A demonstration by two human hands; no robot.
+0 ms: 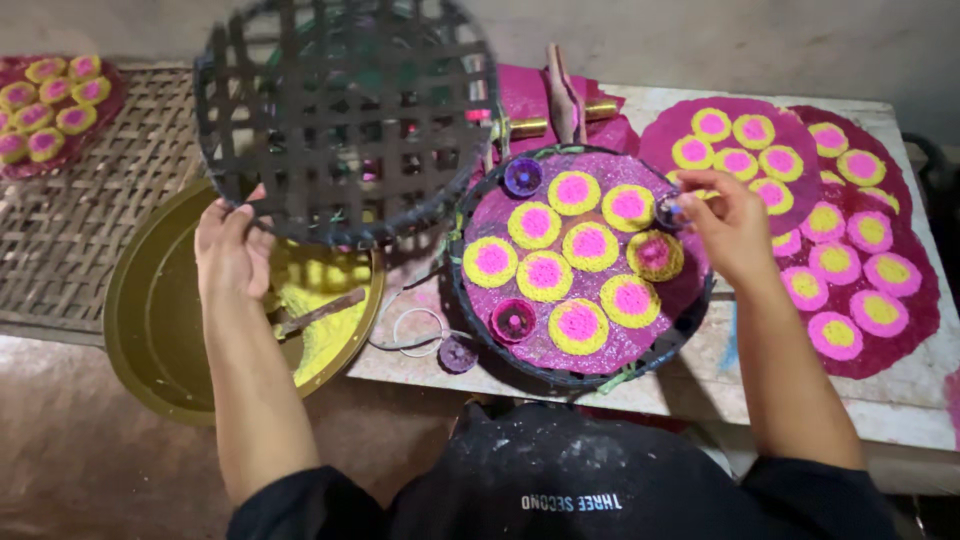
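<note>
Here the round woven tray (690, 310) lies flat on the worktop (900, 400), directly before the person, its magenta powder bed carrying yellow discs with pink centres (545, 276) and two small purple cups (514, 319). At the tray's far-right rim the right hand (728, 222) pinches a small dark cup (670, 210) between thumb and fingertips, so its grip is clenched on that cup. To the left of the tray and raised above it, the left hand (232, 248) grasps the lower edge of a black lattice lid (345, 115), holding it tilted in the air with its grip closed on the rim. Beneath that lid, left of the tray, sits a brass basin (150, 310) holding yellow powder (325, 330) and a brown stick (320, 312). Just beside the tray's near-left edge lie a wire ring (418, 330) and another purple cup (458, 354). Right of the tray, more magenta rounds with yellow and pink discs (850, 270) cover the worktop. Far left of the tray, a woven mat (90, 210) carries a further cluster of discs (50, 105).
</note>
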